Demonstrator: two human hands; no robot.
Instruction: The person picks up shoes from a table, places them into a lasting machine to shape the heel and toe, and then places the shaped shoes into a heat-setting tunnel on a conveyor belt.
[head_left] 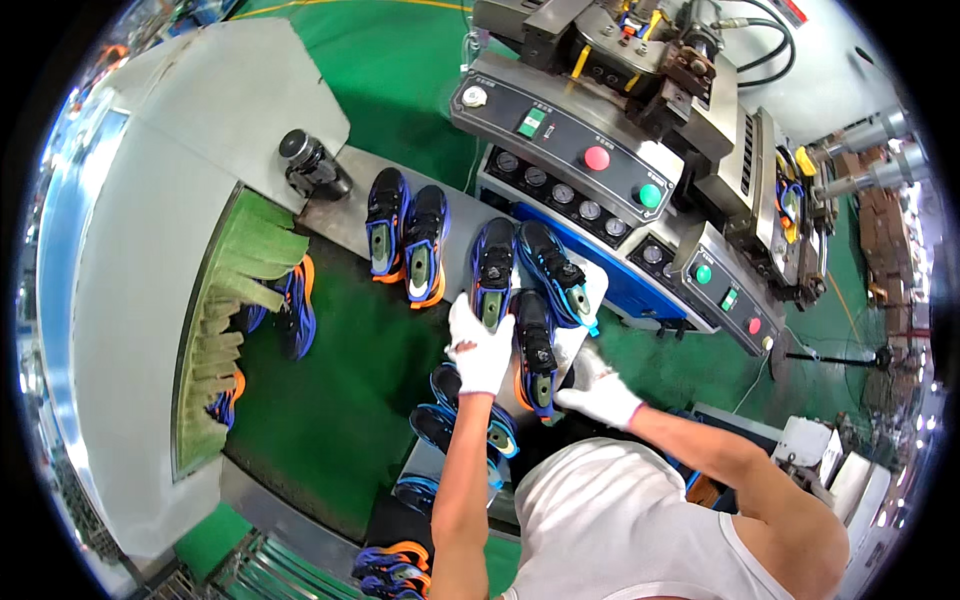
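My left hand (pixel 481 346), in a white glove, is closed around the heel end of a black and purple sneaker (pixel 494 262) standing on a light bench top. My right hand (pixel 598 389), also gloved, is beside the heel of a second black sneaker (pixel 535 345) with an orange sole edge. Its fingers and thumb are apart, and I see nothing between them. A black sneaker with light blue trim (pixel 556 270) stands at the right of these two. Olive-green inner parts show in the shoe openings.
Another sneaker pair (pixel 408 235) stands on the grey ledge (pixel 345 215) near a dark bottle (pixel 314 165). Ahead is a press machine (pixel 590 150) with buttons and gauges. At left, a grey housing (pixel 120 330) has green strip curtains (pixel 225 330) with shoes by them. More sneakers (pixel 440 425) lie nearer me.
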